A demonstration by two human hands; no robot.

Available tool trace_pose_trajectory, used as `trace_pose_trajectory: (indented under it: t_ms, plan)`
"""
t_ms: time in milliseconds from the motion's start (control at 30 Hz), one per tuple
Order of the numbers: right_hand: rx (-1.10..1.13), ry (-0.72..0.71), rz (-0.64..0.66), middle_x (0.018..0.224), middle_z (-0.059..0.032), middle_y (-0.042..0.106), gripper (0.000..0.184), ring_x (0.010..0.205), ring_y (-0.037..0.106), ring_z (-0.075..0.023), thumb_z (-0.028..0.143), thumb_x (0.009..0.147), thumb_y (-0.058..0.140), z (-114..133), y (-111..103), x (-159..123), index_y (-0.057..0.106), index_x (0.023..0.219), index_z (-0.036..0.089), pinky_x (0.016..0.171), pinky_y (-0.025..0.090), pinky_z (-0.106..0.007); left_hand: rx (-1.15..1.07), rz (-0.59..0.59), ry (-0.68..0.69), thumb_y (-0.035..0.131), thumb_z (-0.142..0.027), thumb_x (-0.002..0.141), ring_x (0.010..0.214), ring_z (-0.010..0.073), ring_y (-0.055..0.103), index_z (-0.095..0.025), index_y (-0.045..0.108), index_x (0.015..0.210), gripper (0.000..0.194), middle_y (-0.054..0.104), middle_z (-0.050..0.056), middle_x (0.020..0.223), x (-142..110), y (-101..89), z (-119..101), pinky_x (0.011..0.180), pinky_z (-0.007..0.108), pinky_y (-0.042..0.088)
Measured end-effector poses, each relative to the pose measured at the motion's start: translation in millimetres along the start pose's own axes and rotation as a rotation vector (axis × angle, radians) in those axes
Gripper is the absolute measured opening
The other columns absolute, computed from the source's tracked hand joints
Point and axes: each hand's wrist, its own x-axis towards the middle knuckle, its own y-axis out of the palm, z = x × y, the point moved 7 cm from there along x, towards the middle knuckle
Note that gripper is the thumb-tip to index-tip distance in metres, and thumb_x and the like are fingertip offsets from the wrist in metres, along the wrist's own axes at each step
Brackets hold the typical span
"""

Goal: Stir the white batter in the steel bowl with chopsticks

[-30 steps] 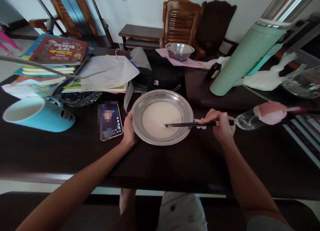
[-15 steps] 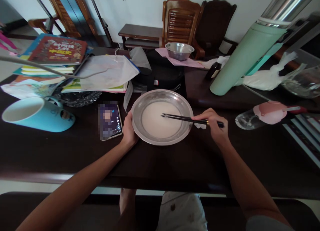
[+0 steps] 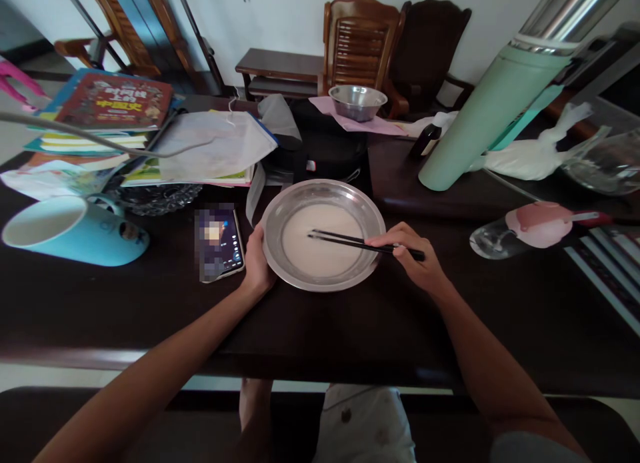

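In front of me on the dark table stands a metal bowl [image 3: 273, 239] with a pale, milky liquid [image 3: 325, 257] in it. My left hand [image 3: 259, 263] grips the bowl's left side, its fingers partly hidden by the rim. A pair of black chopsticks [image 3: 345, 239] is pinched in my right hand [image 3: 407, 253], over the bowl's right edge. Their tips are at the liquid near the bowl's middle; whether they dip below the surface I cannot tell.
A lit phone [image 3: 221, 243] lies left of the bowl, beside a blue mug [image 3: 95, 233]. Books [image 3: 117, 101] and papers are stacked behind them. At the right are a tall green thermos [image 3: 495, 119] and a pink-lidded cup [image 3: 537, 224]. A smaller metal bowl [image 3: 357, 103] stands farther back.
My right hand has moved left and slightly down with the chopsticks, and their tips have shifted left across the liquid. My left hand and the bowl have stayed in place.
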Motion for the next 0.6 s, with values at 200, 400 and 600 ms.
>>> trace_pose_trajectory:
  t_ms: [200, 400, 600]
  plan:
    - [-0.04, 0.013, -0.25, 0.09, -0.0049, 0.091, 0.045, 0.082, 0.072, -0.0253, 0.058, 0.113, 0.06, -2.7, -23.0, -4.0, 0.093, 0.094, 0.033, 0.074, 0.056, -0.043, -0.001, -0.013, -0.027, 0.079, -0.064, 0.079, 0.09, 0.0263, 0.076, -0.024, 0.072, 0.082, 0.04, 0.077, 0.003, 0.079, -1.1, 1.0, 1.1, 0.08, 0.036, 0.067]
    - [0.15, 0.054, -0.382, 0.06, -0.007, 0.076, 0.067, 0.063, 0.066, -0.0241, 0.067, 0.113, 0.054, -4.0, -31.5, -5.8, 0.086, 0.068, 0.029, 0.061, 0.051, -0.041, 0.022, -0.03, -0.006, 0.082, -0.065, 0.078, 0.093, 0.0277, 0.077, -0.026, 0.069, 0.078, 0.041, 0.077, 0.003, 0.079, -0.4, -0.1, 0.0, 0.081, 0.036, 0.068]
    - [0.082, 0.081, -0.014, 0.082, -0.0069, 0.088, 0.055, 0.083, 0.075, -0.0282, 0.072, 0.108, 0.059, -1.4, -1.4, -0.5, 0.093, 0.092, 0.032, 0.074, 0.06, -0.045, -0.009, -0.053, -0.032, 0.078, -0.06, 0.084, 0.087, 0.0251, 0.076, -0.024, 0.072, 0.082, 0.037, 0.077, 0.003, 0.078, -0.3, -0.7, 1.8, 0.077, 0.035, 0.068]
